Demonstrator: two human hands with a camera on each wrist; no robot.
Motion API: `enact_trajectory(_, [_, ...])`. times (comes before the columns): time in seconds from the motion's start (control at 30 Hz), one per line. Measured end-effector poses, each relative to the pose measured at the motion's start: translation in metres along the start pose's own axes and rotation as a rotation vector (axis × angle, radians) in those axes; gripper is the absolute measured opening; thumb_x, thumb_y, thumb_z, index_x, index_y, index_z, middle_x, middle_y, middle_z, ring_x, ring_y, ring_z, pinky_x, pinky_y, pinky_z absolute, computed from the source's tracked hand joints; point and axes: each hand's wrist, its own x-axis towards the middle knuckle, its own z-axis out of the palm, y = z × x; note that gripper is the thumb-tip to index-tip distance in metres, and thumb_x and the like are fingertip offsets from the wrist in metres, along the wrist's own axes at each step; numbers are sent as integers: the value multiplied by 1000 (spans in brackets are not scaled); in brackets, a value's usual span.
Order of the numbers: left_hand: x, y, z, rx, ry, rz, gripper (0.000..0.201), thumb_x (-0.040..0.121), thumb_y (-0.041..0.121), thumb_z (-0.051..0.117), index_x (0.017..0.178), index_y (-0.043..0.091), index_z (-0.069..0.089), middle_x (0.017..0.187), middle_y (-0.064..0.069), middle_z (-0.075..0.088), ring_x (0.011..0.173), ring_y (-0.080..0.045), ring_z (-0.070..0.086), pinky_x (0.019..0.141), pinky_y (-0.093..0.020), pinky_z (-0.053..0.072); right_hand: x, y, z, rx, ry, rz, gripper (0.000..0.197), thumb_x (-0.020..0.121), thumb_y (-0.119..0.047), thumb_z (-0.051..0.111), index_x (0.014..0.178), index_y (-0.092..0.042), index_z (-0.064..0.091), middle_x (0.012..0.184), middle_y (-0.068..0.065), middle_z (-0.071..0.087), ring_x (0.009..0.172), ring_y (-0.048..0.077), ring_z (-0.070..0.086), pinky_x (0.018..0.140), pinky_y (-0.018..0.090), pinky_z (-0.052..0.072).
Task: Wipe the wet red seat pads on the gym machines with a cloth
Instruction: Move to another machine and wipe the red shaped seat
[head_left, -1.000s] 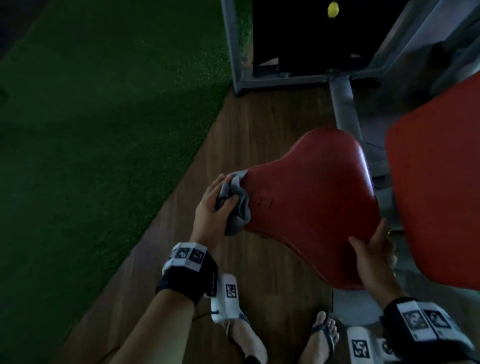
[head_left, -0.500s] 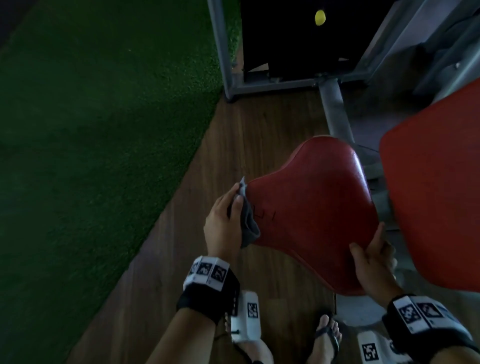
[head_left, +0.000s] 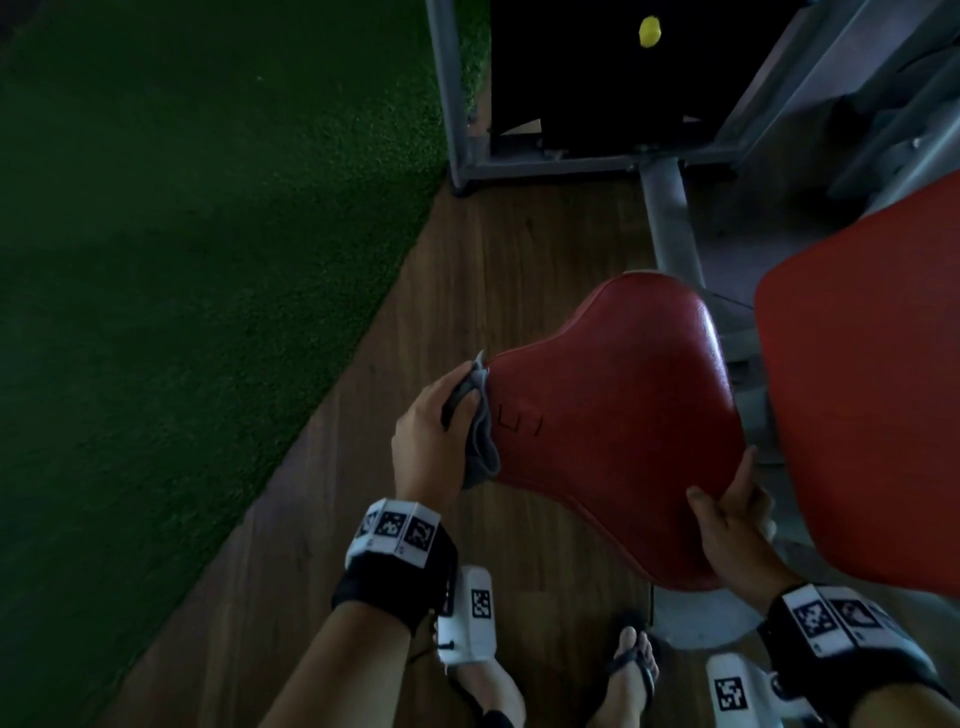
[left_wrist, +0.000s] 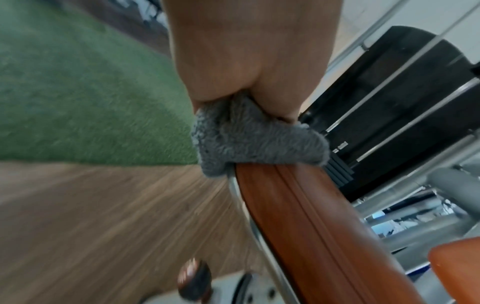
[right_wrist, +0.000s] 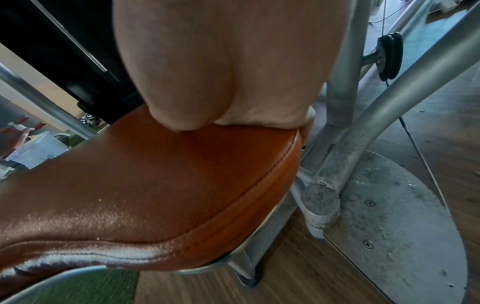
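Wiping is at the narrow front edge of the seat pad (head_left: 613, 415), where the left hand (head_left: 428, 431) pinches the bunched cloth (head_left: 480, 431) while the right hand (head_left: 730, 514) grips the rear corner, so next likely calls for dragging the cloth along the rim.

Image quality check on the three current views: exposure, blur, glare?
Head view: underexposed, green turf nearly black, a glare streak on the red seat pad. Left wrist view: brighter, wood floor streaked with motion blur, grey cloth in the left hand fairly sharp. Right wrist view: sharpest, wet sheen along the pad's front edge, right hand close and soft, frame tubes bowed by the wide lens.
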Motion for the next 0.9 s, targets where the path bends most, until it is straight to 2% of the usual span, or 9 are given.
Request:
enact_trajectory(0.1, [13,4,-4,37,-57,35,30,99,33,56,128,38,62,117,22,64,108,3,57,92,-23,45,2,3,-1,13,-22,-5,97,71,-62,37,149,-43,-17,157,15,10,138,43,22,111,60,23])
enact_trajectory(0.2, [8,0,-4,50,-48,98,31,99,30,56,130,36,61,121,22,63,112,6,55,95,-20,44,1,4,-2,23,-33,-10,95,74,-60,39,149,-44,-18,158,13,8,138,42,21,111,59,23])
enact_trajectory(0.37, [-10,-5,0,116,-4,125,39,98,28,58,135,40,55,132,24,55,118,11,47,92,-2,33,-1,1,-3,32,-32,-8,97,71,-61,38,149,-44,-17,157,12,8,138,41,21,110,58,24])
enact_trajectory(0.43, [-7,-1,-1,166,-18,128,40,98,28,57,135,40,54,131,23,55,116,10,47,92,-7,36,0,1,-2,38,-34,-17,96,71,-62,38,148,-46,-18,158,11,8,139,41,21,111,60,24])
enact_trajectory(0.53, [4,7,-4,258,-38,164,37,99,32,53,135,42,54,128,18,58,113,-3,55,88,-27,47,-1,0,-3,19,-36,-15,97,71,-61,37,149,-44,-18,157,15,9,138,42,22,111,59,23])
enact_trajectory(0.63, [3,11,-3,331,-27,202,37,101,35,48,137,46,50,132,18,56,112,-9,58,83,-36,53,-5,-4,-4,1,-22,-6,97,71,-60,35,151,-39,-15,156,18,12,134,44,25,108,55,23])
enact_trajectory(0.73, [-17,8,-2,373,8,233,39,102,33,47,140,40,51,133,13,53,106,-12,61,74,-34,53,-7,-4,-5,3,-7,-11,97,71,-59,35,152,-39,-14,156,19,14,133,44,26,109,54,23])
enact_trajectory(0.8, [-30,2,-5,419,6,253,39,101,36,49,140,35,52,128,10,52,98,-13,62,65,-30,50,-6,-3,-5,5,-6,-15,97,71,-60,35,151,-40,-15,156,18,14,133,44,27,108,55,23])
enact_trajectory(0.9, [-39,-6,-13,537,-28,289,41,98,39,53,139,33,53,121,6,51,90,-15,60,58,-28,46,-5,-2,-5,-3,-20,-14,96,71,-61,35,150,-42,-17,156,18,13,133,44,26,108,57,25])
